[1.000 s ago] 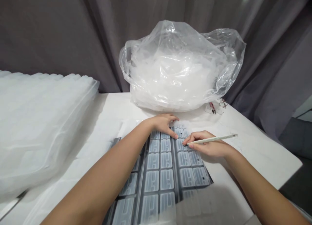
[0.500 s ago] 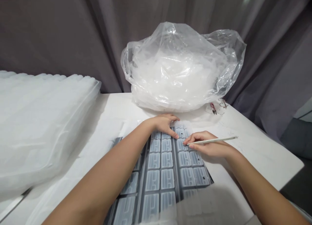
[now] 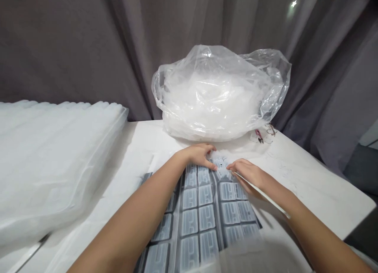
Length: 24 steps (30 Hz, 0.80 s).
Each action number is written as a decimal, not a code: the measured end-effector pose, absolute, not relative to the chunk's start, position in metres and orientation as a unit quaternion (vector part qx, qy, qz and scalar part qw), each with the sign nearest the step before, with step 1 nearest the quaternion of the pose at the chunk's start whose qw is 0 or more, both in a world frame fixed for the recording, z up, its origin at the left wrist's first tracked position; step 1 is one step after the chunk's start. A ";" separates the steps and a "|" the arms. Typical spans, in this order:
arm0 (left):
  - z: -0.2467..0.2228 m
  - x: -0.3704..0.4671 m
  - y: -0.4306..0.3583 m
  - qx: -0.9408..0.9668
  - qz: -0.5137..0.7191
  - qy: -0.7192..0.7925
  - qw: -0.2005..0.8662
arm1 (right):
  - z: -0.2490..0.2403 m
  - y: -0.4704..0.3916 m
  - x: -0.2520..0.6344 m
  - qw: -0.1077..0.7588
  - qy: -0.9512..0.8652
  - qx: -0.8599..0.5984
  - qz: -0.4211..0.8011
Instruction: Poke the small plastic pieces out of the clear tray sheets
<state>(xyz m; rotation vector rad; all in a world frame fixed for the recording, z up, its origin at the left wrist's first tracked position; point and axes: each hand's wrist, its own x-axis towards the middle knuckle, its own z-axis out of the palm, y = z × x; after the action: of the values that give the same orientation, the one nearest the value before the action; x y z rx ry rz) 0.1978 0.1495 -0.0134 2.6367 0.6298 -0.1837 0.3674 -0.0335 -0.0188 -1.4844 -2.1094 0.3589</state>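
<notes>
Before me lies a clear plastic tray of rectangular compartments (image 3: pixel 189 221), over a dark sheet. My left hand (image 3: pixel 202 155) is at the tray's far end, thumb stretched across the plastic and fingers spread toward the far edge. Close to its thumb, my right hand (image 3: pixel 246 174) bends its fingertips down onto the right-hand column. A slim white stick-like tool (image 3: pixel 265 196) is held in it, slanting back over the wrist; the tip is hidden at the fingers. Some white fluffy or filmy material (image 3: pixel 221 155) shows between the hands.
A big clear bag of whitish material (image 3: pixel 218 103) stands behind the tray. Stacked translucent plastic trays (image 3: pixel 53 158) fill the left side. Small pink-handled snips (image 3: pixel 259 136) lie at the right of the bag. A translucent sheet (image 3: pixel 251 253) covers the tray's near right corner.
The white tool has swung from nearly level to slanting down toward my right forearm. The tray's far part looks bent or lifted near my hands. The view has tilted up slightly.
</notes>
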 end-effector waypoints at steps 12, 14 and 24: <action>-0.004 0.183 0.158 0.965 -0.023 0.240 0.102 | -0.018 -0.019 0.442 0.356 -0.633 -0.687 0.005; -0.004 0.182 0.159 0.968 -0.012 0.232 0.091 | -0.020 -0.022 0.433 0.347 -0.633 -0.683 0.114; 0.002 0.182 0.145 0.963 -0.069 0.220 0.140 | -0.022 -0.025 0.373 0.314 -0.673 -0.487 0.459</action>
<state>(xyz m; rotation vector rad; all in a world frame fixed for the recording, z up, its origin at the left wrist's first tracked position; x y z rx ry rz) 0.1822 0.1451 0.0021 2.7812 0.6350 -0.1995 0.3734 -0.0252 -0.0223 -1.2845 -1.7754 1.2103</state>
